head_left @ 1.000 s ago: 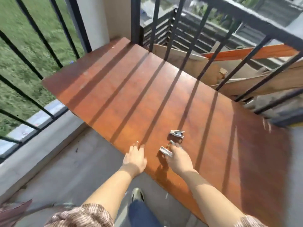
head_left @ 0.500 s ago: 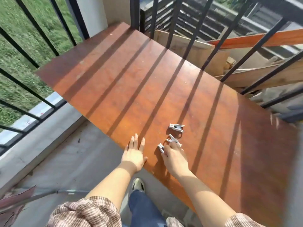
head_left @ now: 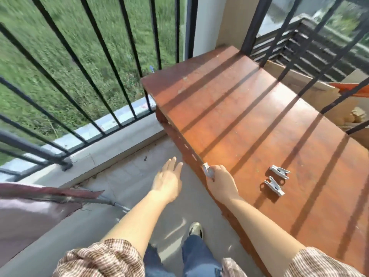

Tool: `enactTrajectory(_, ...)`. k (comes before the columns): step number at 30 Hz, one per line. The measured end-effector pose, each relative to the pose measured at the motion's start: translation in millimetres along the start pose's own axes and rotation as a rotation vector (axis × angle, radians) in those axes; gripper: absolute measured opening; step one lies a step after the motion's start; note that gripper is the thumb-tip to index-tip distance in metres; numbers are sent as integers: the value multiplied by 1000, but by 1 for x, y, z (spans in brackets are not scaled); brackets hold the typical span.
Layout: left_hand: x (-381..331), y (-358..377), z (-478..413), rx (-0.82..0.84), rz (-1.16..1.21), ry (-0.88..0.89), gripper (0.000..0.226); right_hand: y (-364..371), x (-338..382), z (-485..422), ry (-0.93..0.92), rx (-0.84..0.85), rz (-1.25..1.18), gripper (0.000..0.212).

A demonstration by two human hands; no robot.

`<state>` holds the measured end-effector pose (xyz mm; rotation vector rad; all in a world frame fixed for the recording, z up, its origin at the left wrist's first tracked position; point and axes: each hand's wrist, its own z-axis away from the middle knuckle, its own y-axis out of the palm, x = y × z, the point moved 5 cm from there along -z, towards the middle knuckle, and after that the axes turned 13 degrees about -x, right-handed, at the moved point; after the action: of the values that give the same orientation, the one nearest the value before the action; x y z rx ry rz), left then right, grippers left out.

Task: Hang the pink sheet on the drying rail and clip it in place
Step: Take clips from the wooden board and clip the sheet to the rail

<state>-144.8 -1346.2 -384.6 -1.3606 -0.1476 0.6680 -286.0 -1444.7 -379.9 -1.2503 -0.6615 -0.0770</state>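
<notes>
My right hand (head_left: 220, 181) pinches a grey metal clip (head_left: 207, 170) at the near edge of the reddish-brown wooden table (head_left: 249, 116). Two more grey clips (head_left: 279, 172) (head_left: 273, 186) lie on the table just right of that hand. My left hand (head_left: 167, 179) hovers open over the floor, left of the table edge, fingers straight. The pink sheet (head_left: 30, 212) shows at the left edge, draped low over a thin grey rail (head_left: 107, 201).
A black metal railing (head_left: 83, 62) bounds the balcony on the left, with grass beyond. More black bars (head_left: 295, 56) stand behind the table, with cardboard (head_left: 311, 94) past them. Grey concrete floor (head_left: 119, 220) lies under my arms; my shoe (head_left: 196, 229) is near the table.
My right hand has picked one clip off the table and moved it left to the table edge. My left hand came off the table. The view swung left, bringing the pink sheet into sight.
</notes>
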Motion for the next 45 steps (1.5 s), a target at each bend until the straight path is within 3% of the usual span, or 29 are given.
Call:
enactTrajectory(3, 72, -34, 27, -71, -25, -70, 58, 35, 70, 3, -50, 45, -36, 33)
enactTrajectory(7, 173, -64, 70, -106, -142, -116, 56, 92, 161, 22, -212, 164, -83, 25)
enactTrajectory(13, 297, -91, 141, -113, -683, 20, 53, 173, 276, 63, -344, 338, -129, 29)
enactTrajectory(15, 323, -96, 155, -22, -860, 93, 47, 194, 308, 76, -351, 399, -161, 27)
enactTrajectory(18, 353, -110, 168, 56, -1054, 171, 43, 220, 348, 94, -255, 509, -291, 27)
enactTrajectory(22, 379, -127, 180, 115, -1242, 174, 44, 245, 383, 113, 50, 665, -612, 15)
enactTrajectory(27, 384, -136, 166, 40, -1152, 103, 32, 267, 409, 121, 315, 765, -843, 21)
enactTrajectory(31, 369, -139, 161, 68, -1208, 114, 26, 279, 408, 120, 350, 763, -852, 18)
enactTrajectory(34, 366, -128, 163, 204, -1214, 151, 29, 284, 397, 113, 328, 703, -835, 14)
enactTrajectory(37, 356, -135, 154, 227, -1170, 153, 19, 281, 380, 101, 307, 625, -776, 40)
enactTrajectory(39, 350, -141, 143, 157, -1165, 185, 24, 278, 368, 92, 300, 587, -744, 47)
enactTrajectory(40, 350, -140, 135, 90, -1205, 223, 29, 275, 364, 88, 299, 575, -733, 44)
enactTrajectory(42, 354, -139, 117, 107, -1256, 210, 36, 271, 358, 81, 272, 560, -691, 26)
enactTrajectory(45, 358, -148, 105, 123, -1072, 110, 31, 266, 352, 76, 180, 556, -600, 12)
